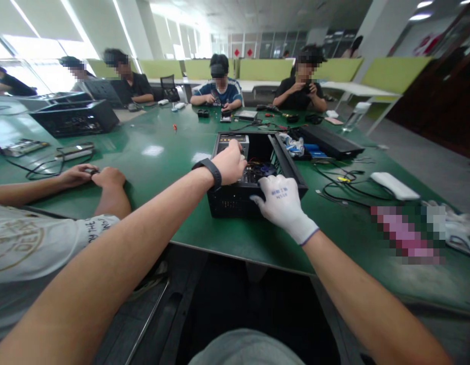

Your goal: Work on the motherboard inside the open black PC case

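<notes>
An open black computer case (235,203) lies on the green table (162,167) in front of me, its top off and its boards and wires showing. My bare left hand (230,162), with a black wristband, reaches into the case with its fingers curled; what they hold is hidden. My right hand (281,203) wears a white glove and rests on the near rim of the case, fingers bent downward over the edge into the inside.
A neighbour's two hands (94,177) rest on the table at my left. Another black case (75,117) stands far left. The case's black cover (329,142) lies right, with cables (341,185), a white object (394,185) and white gloves (453,223). Several people sit across.
</notes>
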The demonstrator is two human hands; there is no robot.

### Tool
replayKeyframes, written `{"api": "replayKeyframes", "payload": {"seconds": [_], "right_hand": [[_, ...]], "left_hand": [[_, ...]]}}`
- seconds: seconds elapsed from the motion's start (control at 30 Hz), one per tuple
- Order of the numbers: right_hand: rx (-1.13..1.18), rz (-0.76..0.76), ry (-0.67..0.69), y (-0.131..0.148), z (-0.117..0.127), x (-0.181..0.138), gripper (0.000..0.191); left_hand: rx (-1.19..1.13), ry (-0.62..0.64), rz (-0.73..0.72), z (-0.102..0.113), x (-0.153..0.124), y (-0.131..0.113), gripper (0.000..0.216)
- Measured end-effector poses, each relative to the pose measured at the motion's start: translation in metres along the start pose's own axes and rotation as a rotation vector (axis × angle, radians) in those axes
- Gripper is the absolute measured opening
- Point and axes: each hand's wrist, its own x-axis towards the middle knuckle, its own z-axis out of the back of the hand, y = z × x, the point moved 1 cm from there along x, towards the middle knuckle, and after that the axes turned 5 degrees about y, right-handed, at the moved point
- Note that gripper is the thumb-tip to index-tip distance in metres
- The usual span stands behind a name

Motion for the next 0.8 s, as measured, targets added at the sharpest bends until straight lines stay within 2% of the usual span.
{"api": "replayKeyframes", "payload": {"seconds": [0.1, 0.2, 0.3, 0.4, 0.5, 0.8], "right_hand": [[0.006, 0.023, -0.005, 0.007, 0.015, -0.041, 0.034], [0.038, 0.042, -0.011, 0.013, 0.027, -0.075, 0.031], [0.091, 0.058, -0.003, 0.019, 0.036, -0.102, 0.028], [0.135, 0.064, 0.011, 0.025, 0.042, -0.125, 0.024], [0.164, 0.056, 0.019, 0.028, 0.046, -0.14, 0.023], [0.191, 0.058, -0.002, 0.031, 0.046, -0.15, 0.024]], "left_hand": [[0.159, 0.192, 0.005, -0.015, -0.001, -0.002, 0.042], [0.354, 0.292, 0.034, -0.031, -0.002, -0.006, 0.041], [0.468, 0.395, 0.086, -0.042, -0.006, -0.015, 0.052], [0.551, 0.523, 0.041, -0.047, -0.011, -0.028, 0.048], [0.628, 0.612, 0.002, -0.052, -0.013, -0.038, 0.036], [0.732, 0.703, 0.015, -0.075, -0.006, -0.028, 0.043]]}}
